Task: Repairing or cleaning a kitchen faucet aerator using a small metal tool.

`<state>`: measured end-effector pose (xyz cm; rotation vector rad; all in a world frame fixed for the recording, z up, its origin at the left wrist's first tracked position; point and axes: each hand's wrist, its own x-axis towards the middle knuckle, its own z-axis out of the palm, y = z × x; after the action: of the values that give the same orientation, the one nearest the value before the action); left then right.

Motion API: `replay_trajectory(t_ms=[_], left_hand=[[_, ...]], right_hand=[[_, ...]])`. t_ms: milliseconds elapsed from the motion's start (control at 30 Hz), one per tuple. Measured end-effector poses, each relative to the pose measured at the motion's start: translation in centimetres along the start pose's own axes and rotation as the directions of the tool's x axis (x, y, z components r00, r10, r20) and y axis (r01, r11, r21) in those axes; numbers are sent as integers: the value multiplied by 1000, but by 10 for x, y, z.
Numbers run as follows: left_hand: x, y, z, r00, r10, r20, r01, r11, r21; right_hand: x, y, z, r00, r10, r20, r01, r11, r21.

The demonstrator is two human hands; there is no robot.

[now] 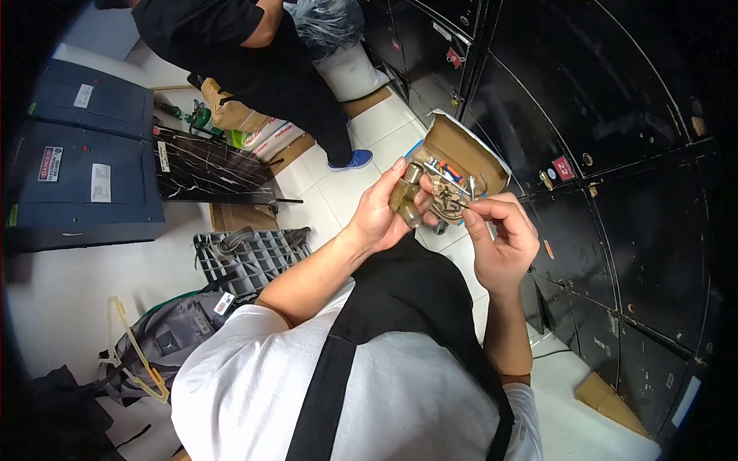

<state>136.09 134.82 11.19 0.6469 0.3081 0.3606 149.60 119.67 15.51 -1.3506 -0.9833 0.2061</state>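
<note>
My left hand (378, 209) is closed round a brass-coloured metal fitting (407, 194) with a short angled branch, held at the middle of the view. Just behind it is an open cardboard box (461, 146) with small metal parts (450, 200) and an orange-and-blue item (450, 170) inside. My right hand (503, 242) is at the box's near right edge, thumb and fingertips pinched on a small, thin dark piece, too small to name. The box's near edge and underside are partly hidden by my hands.
Black lockers (584, 253) line the right. Another person (292, 92) in dark clothes stands at the upper left, beside bags and cardboard. Blue-grey metal cabinets (84, 200) are at left. A black plastic grid (257, 261) and grey backpack (173, 338) lie on the white tiled floor (323, 200).
</note>
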Motion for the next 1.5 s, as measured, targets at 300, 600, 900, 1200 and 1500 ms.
replay_trajectory(t_ms=[300, 600, 900, 1200, 1500], left_hand=[[4, -1, 21, 991, -132, 9, 132, 985, -112], [6, -8, 31, 998, -50, -45, 55, 990, 127], [6, -6, 26, 998, 5, 62, -27, 932, 362], [12, -2, 23, 984, 48, 170, -132, 841, 524], [12, -8, 15, 992, -48, 118, -24, 838, 545]], right_hand=[[5, -15, 4, 978, -199, 59, 208, 944, -258], [5, -16, -2, 968, -222, 116, 249, 897, -364], [1, -19, -10, 961, -231, 150, 274, 862, -428], [-6, 2, -20, 775, 611, 162, -615, 667, 421], [-16, 1, -22, 921, 352, 163, -377, 914, 152]])
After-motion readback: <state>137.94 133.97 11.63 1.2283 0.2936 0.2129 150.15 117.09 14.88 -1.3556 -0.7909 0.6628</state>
